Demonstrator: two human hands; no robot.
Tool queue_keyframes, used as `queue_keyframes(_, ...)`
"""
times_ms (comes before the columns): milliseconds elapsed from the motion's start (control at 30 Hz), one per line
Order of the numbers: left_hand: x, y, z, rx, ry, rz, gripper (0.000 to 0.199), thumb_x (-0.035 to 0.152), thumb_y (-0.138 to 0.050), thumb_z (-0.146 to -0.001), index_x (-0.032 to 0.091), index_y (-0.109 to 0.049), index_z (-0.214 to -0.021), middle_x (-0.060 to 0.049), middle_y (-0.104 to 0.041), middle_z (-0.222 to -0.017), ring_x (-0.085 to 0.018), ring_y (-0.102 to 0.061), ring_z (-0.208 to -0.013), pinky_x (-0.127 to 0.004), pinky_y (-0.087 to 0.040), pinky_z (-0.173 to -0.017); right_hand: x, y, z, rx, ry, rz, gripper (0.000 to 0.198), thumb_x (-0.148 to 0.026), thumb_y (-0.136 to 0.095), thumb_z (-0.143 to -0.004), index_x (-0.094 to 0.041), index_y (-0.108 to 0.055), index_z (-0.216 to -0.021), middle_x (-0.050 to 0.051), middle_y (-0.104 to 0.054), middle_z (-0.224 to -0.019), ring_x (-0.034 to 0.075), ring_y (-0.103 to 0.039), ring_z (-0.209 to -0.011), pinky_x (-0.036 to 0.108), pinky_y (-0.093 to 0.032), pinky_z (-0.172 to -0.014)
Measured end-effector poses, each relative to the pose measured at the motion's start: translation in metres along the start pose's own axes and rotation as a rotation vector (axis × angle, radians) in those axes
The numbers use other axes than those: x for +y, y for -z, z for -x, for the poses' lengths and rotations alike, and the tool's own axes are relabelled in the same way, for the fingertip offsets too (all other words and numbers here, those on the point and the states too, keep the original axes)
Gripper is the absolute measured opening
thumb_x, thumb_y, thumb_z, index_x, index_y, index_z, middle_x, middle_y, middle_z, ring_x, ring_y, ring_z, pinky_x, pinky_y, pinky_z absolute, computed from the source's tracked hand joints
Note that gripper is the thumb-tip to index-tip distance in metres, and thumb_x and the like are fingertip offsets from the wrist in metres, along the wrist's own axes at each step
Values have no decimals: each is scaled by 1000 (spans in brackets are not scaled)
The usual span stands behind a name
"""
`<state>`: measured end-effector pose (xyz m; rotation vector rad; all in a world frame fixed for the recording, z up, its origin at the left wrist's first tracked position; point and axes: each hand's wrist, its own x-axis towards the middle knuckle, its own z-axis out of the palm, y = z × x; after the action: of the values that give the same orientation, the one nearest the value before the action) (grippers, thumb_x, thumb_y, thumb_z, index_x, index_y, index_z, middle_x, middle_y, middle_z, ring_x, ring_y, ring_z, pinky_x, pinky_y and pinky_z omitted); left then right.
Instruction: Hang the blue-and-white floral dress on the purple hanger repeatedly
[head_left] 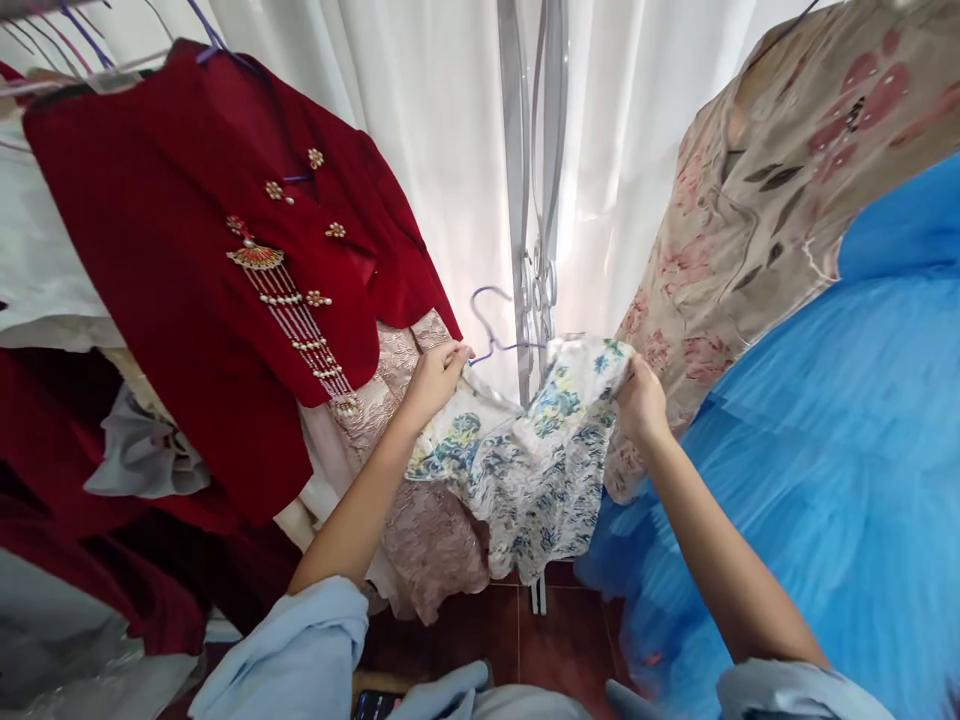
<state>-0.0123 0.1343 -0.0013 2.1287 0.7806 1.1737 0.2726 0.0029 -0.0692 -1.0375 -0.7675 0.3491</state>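
Observation:
A white top with a blue, green and yellow floral print (517, 460) hangs spread out in front of me on a purple hanger (491, 335). My left hand (441, 378) is closed on its left shoulder, close to the hanger's end. At the opposite shoulder, my right hand (641, 398) pinches the cloth by the sleeve edge. The top's hem dangles free above the floor. The hanger's hook points upward and appears apart from the grey metal stand behind it.
To the left hang a red jacket (300, 220) with beaded brooches and a pink lace garment (431, 550). On the right are a beige floral dress (697, 250) and a blue tulle gown (810, 450). A grey metal stand (517, 120) rises before white curtains (420, 130). Reddish tiles (480, 640) cover the floor.

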Motion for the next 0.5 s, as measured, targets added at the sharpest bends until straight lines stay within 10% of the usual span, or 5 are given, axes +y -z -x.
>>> queue_keyframes(200, -46, -13, 100, -115, 329, 259, 43, 58, -60, -86, 17, -72, -84, -7, -70, -90, -22, -61, -88, -30, -47, -85, 4, -1, 80, -79, -112, 98, 39, -59, -56, -89, -21, -59, -80, 1, -64, -76, 18, -58, -74, 28, -48, -70)
queue_keyframes(367, -64, -68, 246, -415, 726, 689, 58, 67, -75, -72, 21, -71, -108, -8, -71, -105, -23, -65, -91, -32, -51, -83, 56, 67, 107, 193, -197, 26, 27, -47, -57, -79, -22, -64, -87, 2, -67, -75, 22, -64, -71, 33, -53, -66)
queue_keyframes(500, -59, -119, 303, -524, 748, 551, 59, 58, -78, -72, 20, -69, -116, -8, -72, -116, -29, -64, -107, -38, -50, -95, 71, 122, 110, 438, -176, 54, 16, -44, -54, -77, -28, -53, -75, -3, -56, -61, 21, -58, -58, 33, -50, -57)
